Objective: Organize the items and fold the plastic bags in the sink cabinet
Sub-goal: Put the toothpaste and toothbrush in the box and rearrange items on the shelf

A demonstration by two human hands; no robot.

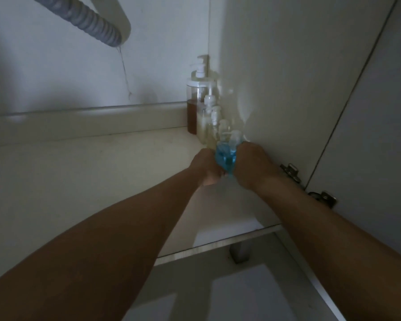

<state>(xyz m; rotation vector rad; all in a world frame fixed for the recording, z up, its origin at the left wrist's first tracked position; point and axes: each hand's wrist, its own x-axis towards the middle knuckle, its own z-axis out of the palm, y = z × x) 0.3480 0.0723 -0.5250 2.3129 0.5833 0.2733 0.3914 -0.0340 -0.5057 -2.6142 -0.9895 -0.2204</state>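
Note:
A clear pump bottle of blue liquid (225, 156) stands on the cabinet floor against the right wall. My left hand (206, 167) grips its left side and my right hand (252, 165) wraps round its right side. Behind the blue bottle, a row of pump bottles runs along the wall to the back corner: several small clear ones (212, 126), then a tall one with amber-brown liquid (193, 105). No plastic bags show in the head view.
A grey corrugated drain hose (90, 22) hangs at the top left. The pale cabinet floor (90, 172) stretches left of my hands. The open door with two metal hinges (292, 172) stands at the right. The cabinet's front edge (218, 246) lies below my forearms.

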